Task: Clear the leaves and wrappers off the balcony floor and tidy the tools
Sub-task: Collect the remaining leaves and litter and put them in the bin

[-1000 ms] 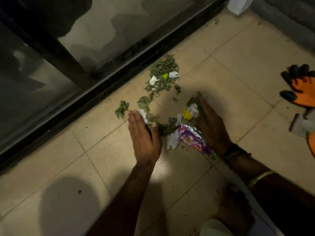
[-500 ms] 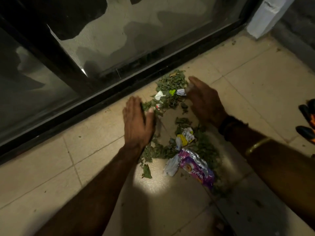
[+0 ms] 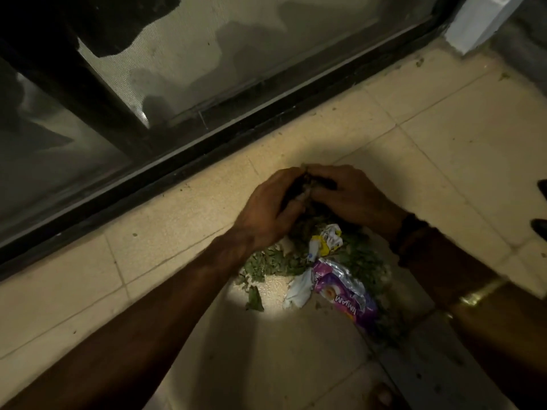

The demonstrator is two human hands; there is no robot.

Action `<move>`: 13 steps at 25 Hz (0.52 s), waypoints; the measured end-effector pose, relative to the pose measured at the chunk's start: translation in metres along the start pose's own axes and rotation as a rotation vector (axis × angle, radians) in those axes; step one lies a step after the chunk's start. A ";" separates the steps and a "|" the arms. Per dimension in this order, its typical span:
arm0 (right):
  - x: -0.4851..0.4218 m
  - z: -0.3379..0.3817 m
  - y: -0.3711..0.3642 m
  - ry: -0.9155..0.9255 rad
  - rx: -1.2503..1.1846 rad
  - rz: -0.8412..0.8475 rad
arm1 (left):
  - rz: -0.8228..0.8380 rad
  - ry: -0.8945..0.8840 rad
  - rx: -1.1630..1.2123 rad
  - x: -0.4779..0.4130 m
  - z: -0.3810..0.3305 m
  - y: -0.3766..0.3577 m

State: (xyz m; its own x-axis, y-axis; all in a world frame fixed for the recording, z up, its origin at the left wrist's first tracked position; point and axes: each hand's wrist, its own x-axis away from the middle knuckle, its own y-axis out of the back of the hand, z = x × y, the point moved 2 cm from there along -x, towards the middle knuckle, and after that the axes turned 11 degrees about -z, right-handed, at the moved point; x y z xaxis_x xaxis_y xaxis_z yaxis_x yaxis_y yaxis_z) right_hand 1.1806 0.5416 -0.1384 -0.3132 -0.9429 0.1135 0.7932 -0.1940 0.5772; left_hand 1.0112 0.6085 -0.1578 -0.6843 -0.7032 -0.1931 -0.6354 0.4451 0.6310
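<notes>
two hands meet: left hand (image 3: 266, 208), right hand (image 3: 352, 199) curl round leaves (image 3: 309, 189); purple wrapper (image 3: 340, 288) lies near.

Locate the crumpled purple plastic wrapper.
Head view, lower centre-right: the purple wrapper lies on the beige tiled floor, beside a white paper scrap, below the green leaf pile.

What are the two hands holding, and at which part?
The left hand and right hand cup a clump of leaves between them, pressing its two sides.
</notes>
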 end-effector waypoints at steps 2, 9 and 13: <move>0.026 -0.012 0.023 -0.080 -0.102 -0.237 | -0.070 0.002 -0.079 0.003 0.010 0.006; 0.083 -0.035 -0.002 -0.201 0.000 -0.130 | 0.386 -0.133 -0.272 -0.025 -0.009 -0.036; 0.141 -0.046 0.018 -0.355 -0.115 -0.541 | -0.062 0.067 -0.190 0.056 0.000 0.017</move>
State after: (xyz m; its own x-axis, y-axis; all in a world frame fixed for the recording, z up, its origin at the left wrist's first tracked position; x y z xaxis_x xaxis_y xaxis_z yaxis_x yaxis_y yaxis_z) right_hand 1.1744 0.3924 -0.1491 -0.8215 -0.5609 0.1029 0.5198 -0.6623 0.5396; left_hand 0.9624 0.5767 -0.1580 -0.6165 -0.7643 -0.1892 -0.5921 0.2917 0.7512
